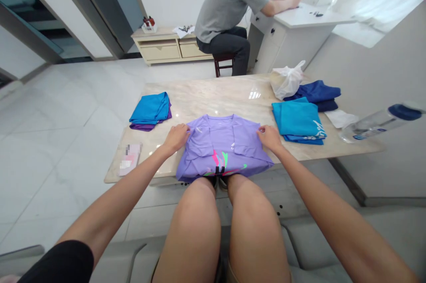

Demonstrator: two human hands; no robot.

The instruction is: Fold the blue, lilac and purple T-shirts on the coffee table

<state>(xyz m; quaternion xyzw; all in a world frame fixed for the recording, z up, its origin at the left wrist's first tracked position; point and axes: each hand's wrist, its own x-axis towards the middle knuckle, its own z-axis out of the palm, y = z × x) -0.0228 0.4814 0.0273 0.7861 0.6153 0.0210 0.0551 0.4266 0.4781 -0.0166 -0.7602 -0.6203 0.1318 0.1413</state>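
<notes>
Bare knees [198,203] stand before a pale table [206,96]; on its near edge lies a purple shirt [221,136], neckline outward. The left hand [177,137] and right hand [270,137], fingers narrowed, each pinch one side; even, level tension should best keep the cloth square and smooth

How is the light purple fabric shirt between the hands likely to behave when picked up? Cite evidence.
The shirt would probably flop, as soft creases cross its front. Held at the sides by the left hand and right hand, it may sag in the middle. Lying flat, it seems unlikely to roll.
</notes>
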